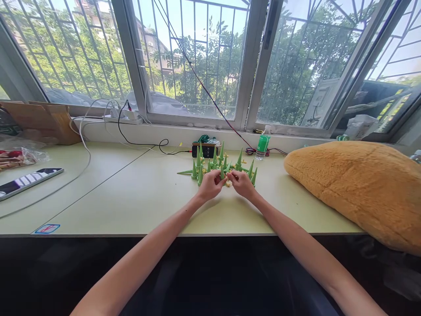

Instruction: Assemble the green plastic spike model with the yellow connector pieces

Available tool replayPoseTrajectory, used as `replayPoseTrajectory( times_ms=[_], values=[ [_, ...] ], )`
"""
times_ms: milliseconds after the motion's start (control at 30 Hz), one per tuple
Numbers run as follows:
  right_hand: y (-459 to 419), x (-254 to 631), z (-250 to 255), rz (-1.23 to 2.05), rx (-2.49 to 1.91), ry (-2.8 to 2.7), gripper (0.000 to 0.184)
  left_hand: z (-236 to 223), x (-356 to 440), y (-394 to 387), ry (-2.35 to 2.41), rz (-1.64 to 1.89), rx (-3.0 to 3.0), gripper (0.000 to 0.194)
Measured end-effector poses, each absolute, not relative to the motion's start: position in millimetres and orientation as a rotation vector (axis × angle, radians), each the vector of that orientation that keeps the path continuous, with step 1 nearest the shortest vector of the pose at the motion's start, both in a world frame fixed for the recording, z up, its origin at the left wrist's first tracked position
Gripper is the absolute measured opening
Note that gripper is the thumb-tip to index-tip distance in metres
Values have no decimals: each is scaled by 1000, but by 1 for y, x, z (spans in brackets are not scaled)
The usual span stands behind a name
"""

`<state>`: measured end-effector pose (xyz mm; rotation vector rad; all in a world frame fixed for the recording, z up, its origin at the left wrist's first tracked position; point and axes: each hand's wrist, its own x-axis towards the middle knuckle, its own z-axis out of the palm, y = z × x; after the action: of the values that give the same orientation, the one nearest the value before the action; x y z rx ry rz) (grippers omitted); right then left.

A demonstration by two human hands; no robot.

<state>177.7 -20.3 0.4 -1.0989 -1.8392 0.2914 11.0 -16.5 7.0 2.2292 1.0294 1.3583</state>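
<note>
Green cones (221, 152) — mostly just beyond the hands (209, 185) (242, 183), one in the left.

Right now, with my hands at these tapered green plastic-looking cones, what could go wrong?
Your left hand is close to upright green cones, so a knuckle might tip one. The black rectangular device showing digits stands just behind them; a backward push could topple it. The clear plastic bottle with a green label stands beyond your right hand, where a wide sweep might reach.
</note>
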Motion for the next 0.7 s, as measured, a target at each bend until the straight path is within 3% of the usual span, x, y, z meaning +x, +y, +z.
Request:
replayPoseTrajectory(
  times_ms=[300,700],
  values=[
    [-15,177,-1,287,-1134,-1842,56,7,11,-17,998,1363,2343,28],
    [-15,175,-1,689,-1128,-1729,52,-1,11,-12,967,1370,2380,11]
  ],
)
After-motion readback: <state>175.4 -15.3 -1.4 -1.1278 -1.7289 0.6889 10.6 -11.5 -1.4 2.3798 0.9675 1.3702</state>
